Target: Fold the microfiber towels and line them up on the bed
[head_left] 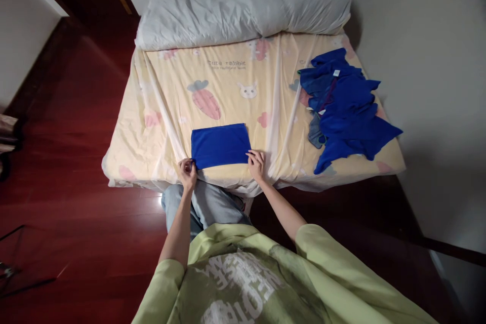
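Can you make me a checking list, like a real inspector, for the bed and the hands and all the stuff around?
Surface: bed sheet, yellow with rabbits and carrots, wrinkled in long ridges.
Job's things: folded blue cloth, lying flat near the bed's front edge; crumpled blue heap with small white tags, on the right.
Clutter: bulky pale bedding across the far end.
Hands: left hand at the folded cloth's near left corner, right hand at its right edge near the front; how tightly they grip is unclear.
Cables: nothing seen.
Surroundings: dark red floor on the left, pale wall on the right.
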A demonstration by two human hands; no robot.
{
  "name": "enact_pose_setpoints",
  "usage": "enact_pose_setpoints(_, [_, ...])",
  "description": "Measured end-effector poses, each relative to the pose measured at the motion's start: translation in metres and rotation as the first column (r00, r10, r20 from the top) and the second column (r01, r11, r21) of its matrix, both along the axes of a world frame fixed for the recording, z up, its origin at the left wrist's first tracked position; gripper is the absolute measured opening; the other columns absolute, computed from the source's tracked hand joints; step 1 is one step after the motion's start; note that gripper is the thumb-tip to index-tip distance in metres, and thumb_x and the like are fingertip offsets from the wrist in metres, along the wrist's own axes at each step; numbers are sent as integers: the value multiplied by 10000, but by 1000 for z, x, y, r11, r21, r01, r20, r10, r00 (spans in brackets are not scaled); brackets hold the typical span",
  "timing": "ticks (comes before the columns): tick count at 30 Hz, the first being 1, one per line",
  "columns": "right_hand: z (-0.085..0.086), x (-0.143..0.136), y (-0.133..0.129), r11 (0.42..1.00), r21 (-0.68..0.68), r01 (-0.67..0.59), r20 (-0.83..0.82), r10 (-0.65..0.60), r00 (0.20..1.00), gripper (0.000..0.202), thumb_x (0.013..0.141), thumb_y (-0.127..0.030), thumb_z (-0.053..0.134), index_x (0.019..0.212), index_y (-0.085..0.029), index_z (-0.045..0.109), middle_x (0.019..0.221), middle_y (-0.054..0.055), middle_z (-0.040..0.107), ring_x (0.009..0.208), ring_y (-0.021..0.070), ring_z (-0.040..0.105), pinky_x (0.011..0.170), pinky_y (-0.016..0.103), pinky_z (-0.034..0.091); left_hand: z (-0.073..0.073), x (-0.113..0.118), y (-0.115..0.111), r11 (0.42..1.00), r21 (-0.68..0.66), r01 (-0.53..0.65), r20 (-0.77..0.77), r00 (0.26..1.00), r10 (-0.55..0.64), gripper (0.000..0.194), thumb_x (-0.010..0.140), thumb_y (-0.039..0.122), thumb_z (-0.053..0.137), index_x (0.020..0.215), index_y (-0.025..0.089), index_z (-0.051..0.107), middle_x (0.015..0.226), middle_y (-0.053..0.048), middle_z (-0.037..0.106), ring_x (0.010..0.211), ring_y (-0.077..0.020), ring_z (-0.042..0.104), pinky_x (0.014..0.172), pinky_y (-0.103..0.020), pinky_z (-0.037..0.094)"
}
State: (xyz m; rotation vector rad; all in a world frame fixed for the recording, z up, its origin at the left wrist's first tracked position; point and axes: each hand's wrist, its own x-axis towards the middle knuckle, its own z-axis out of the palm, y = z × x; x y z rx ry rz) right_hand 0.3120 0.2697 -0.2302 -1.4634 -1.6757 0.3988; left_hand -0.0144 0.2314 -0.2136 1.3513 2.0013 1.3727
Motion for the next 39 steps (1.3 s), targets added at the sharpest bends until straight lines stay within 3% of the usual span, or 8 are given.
enact_pose_setpoints(3, [4,2,0,998,-11,-58,15,59,998,358,1004,-172,447,1091,-248,785,1173,88,761,1163,251,648,1062,472,531,2,0,1,996,2,85,11,996,-85,234,962,391,573,972,222,734,1158,-128,725,1151,-267,630,887,-409,549])
enact_pose_setpoints(7, [10,9,1,991,-1,-136,2,136,991,397,916,-140,472,1205,-210,735,1261,92,742,1197,261,632,1087,470,506,4,-5,1,981,-48,188,43,982,-186,289,988,397,533,1051,234,763,1169,-121,756,1171,-276,629,1000,-490,518])
enact_pose_setpoints(14, [18,20,4,965,-70,-252,-26,250,968,517,745,-137,536,1245,-194,655,1385,122,671,1309,291,601,1133,497,469,11,-17,-2,923,-107,368,-2,929,-371,500,777,410,799,1240,242,712,1352,-125,694,1281,-341,591,1168,-562,389])
enact_pose_setpoints(19, [11,14,4,989,-64,-134,-146,124,982,351,909,-245,531,1223,-208,683,1237,121,723,1201,274,649,1080,480,521,4,-18,-1,948,-77,308,46,951,-305,383,856,412,694,1188,223,720,1241,-140,707,1159,-306,621,992,-477,519])
enact_pose_setpoints(22, [6,10,-1,986,-165,-4,-250,-37,967,274,979,-427,533,1016,-206,691,910,89,717,891,253,695,823,411,608,-1,-18,-1,971,-99,219,121,971,-207,340,911,483,634,1088,205,718,1089,-121,698,897,-234,630,802,-383,548])
enact_pose_setpoints(26, [6,5,-5,953,-298,58,-333,-161,929,432,982,-617,537,798,-230,581,579,-15,499,502,165,506,476,306,461,-4,-17,0,982,-112,154,190,973,-131,403,928,604,609,944,206,674,846,-53,633,804,-203,607,790,-352,539])
enact_pose_setpoints(31, [5,3,-3,949,-315,31,-329,-140,934,463,975,-657,527,792,-233,559,576,-32,479,457,138,455,447,286,377,-7,-14,2,983,-133,129,229,969,-97,444,929,646,593,949,209,669,873,-64,668,875,-232,641,834,-373,548])
enact_pose_setpoints(39, [-7,2,1,961,-265,83,-298,-164,940,441,972,-613,546,887,-197,666,735,38,666,609,174,592,593,300,494,-14,-13,2,987,-140,81,202,978,-52,420,928,594,621,1060,204,700,863,-59,655,818,-223,640,803,-373,546])
